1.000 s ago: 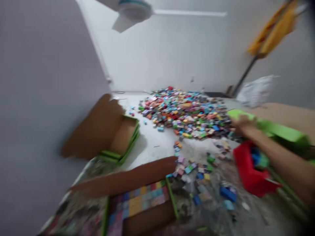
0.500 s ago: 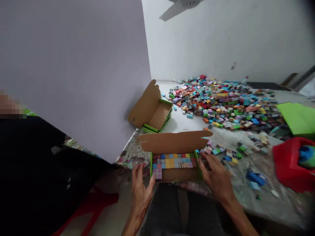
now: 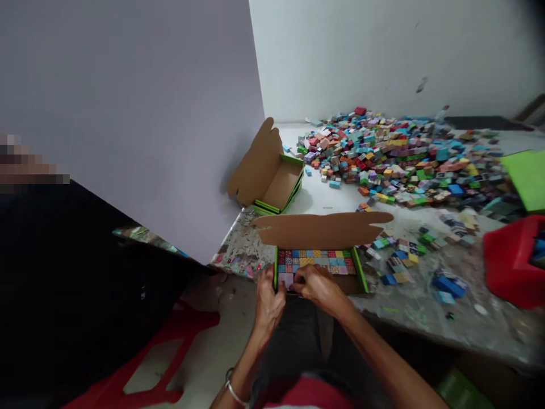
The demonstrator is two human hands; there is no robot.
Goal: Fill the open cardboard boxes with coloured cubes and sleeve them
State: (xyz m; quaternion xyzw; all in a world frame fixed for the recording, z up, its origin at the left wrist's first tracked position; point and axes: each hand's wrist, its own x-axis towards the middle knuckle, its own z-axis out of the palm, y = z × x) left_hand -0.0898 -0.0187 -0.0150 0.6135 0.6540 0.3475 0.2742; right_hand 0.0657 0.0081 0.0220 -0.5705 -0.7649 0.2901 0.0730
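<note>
An open green-edged cardboard box (image 3: 363, 278) lies at the table's front edge, its brown lid (image 3: 323, 229) tilted back. Small patterned blocks (image 3: 315, 258) fill the rear rows inside. A pale pink block (image 3: 284, 279) sits in the front left corner. My left hand (image 3: 269, 301) is closed around the box's left wall, with the thumb by the pink block. Bent over the front row, my right hand (image 3: 321, 288) has its fingers pinched just right of that block; whatever they hold is hidden. Bare cardboard shows at the front right.
A large heap of painted blocks (image 3: 392, 153) spreads over the back of the table. Another open box (image 3: 286, 180) stands behind left. A red container (image 3: 511, 261) is at the right, near a green sheet (image 3: 528, 179). Someone in dark clothing (image 3: 76, 284) is at the left.
My right hand has left the box's right side and come left to the front row beside the pink block. My left hand has closed onto the left wall. The view has shifted slightly.
</note>
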